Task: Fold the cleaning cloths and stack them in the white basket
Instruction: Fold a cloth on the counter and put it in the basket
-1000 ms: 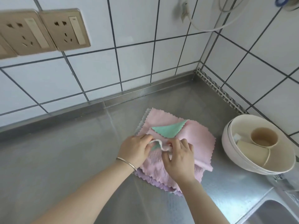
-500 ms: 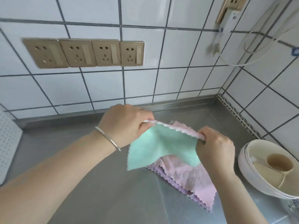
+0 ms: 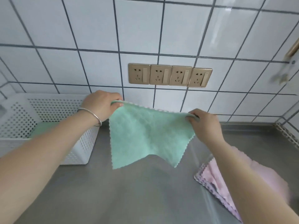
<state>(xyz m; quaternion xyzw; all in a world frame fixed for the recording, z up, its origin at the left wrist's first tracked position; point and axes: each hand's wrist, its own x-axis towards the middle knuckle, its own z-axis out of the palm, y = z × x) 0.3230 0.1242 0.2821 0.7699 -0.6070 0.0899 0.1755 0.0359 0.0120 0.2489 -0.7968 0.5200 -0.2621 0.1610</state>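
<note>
1. the left hand (image 3: 101, 105) pinches the upper left corner of the green cloth (image 3: 148, 136), fingers curled tight over the hem.
2. the right hand (image 3: 204, 125) grips the upper right corner the same way, closed on the edge.
3. the green cloth hangs spread between both hands above the counter (image 3: 137, 191), its top edge pulled nearly taut and sloping down toward the right hand; the two lower corners dangle free with a dip between them.
4. a thin white scalloped hem shows along the cloth's top edge.
5. the basket (image 3: 48, 126) stands at the counter's back left, against the wall; its walls are perforated, and something green lies inside, partly hidden by the left forearm.
6. a pile of pink cloths (image 3: 215, 175) lies flat near the counter's right edge, partly covered by the right forearm; purple and white scalloped edges peek out beneath it.
7. a silver bangle (image 3: 92, 114) sits on the left wrist.
8. four gold sockets (image 3: 169, 75) sit in a row on the tiled wall behind the cloth.
</note>
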